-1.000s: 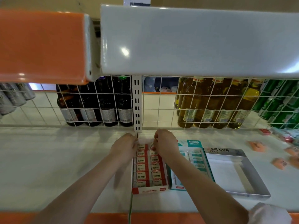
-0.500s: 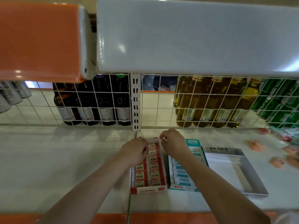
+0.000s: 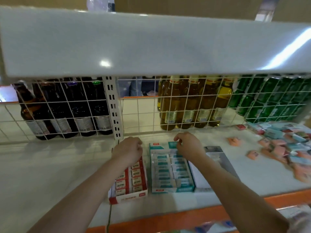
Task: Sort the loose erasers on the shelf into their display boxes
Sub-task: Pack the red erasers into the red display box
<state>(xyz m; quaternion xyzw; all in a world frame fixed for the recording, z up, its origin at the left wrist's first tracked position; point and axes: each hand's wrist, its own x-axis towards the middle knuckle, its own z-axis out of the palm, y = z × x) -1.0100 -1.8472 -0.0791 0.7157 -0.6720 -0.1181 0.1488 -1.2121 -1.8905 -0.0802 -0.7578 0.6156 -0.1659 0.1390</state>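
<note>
1. The left hand (image 3: 128,151) hangs over the far end of the red display box (image 3: 129,180); its fingers are curled, and I cannot tell whether they hold anything.
2. The right hand (image 3: 188,145) sits at the far end of the teal display box (image 3: 170,170), fingertips apparently pinching its back flap, though blur makes that uncertain.
3. The two boxes lie side by side, packed with erasers; a grey display box (image 3: 217,158) is at three o'clock of the teal one.
4. Loose erasers (image 3: 282,145), pink and teal, lie scattered on the shelf (image 3: 50,165) toward two o'clock, well apart from both hands.
5. Behind the wire grid (image 3: 139,113) at twelve o'clock stand bottles (image 3: 185,105).
</note>
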